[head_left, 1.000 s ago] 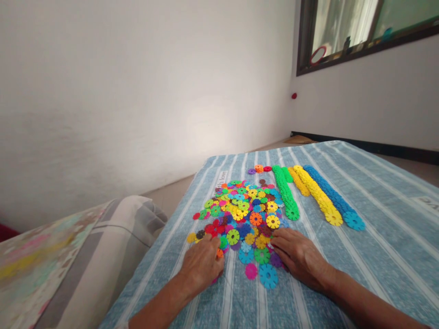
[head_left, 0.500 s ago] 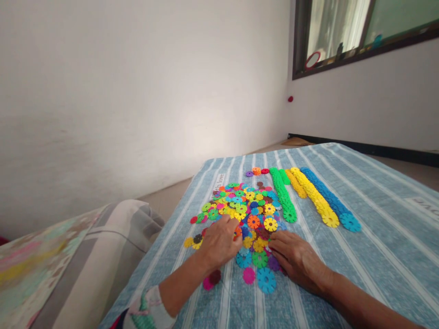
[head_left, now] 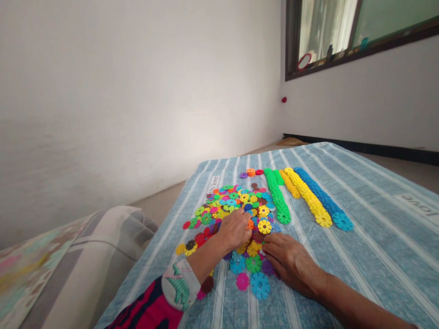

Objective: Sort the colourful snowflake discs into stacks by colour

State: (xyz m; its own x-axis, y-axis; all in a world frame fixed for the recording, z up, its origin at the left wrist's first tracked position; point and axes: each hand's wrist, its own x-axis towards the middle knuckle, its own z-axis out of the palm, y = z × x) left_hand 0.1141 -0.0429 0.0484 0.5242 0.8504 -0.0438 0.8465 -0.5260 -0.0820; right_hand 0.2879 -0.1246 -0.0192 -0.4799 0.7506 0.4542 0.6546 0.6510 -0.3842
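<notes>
A pile of flat, flower-shaped plastic discs in many colours (head_left: 233, 205) lies on a blue striped bedsheet (head_left: 360, 237). My left hand (head_left: 235, 230) reaches into the middle of the pile with its fingers curled on an orange disc (head_left: 250, 224). My right hand (head_left: 291, 262) rests palm down at the pile's near right edge, fingers stretched over loose discs. Beyond the pile lie sorted rows: a green row (head_left: 277, 196), a yellow row (head_left: 307, 198) and a blue row (head_left: 322, 201).
A folded grey and patterned pillow (head_left: 78, 260) lies at the left of the bed. A white wall stands behind, with a dark-framed window (head_left: 343, 32) at the upper right. A few purple, orange and red discs (head_left: 251, 172) sit past the pile.
My left hand has moved forward from the pile's near left edge into its middle, and its sleeve has come into view. My right hand has stayed almost still.
</notes>
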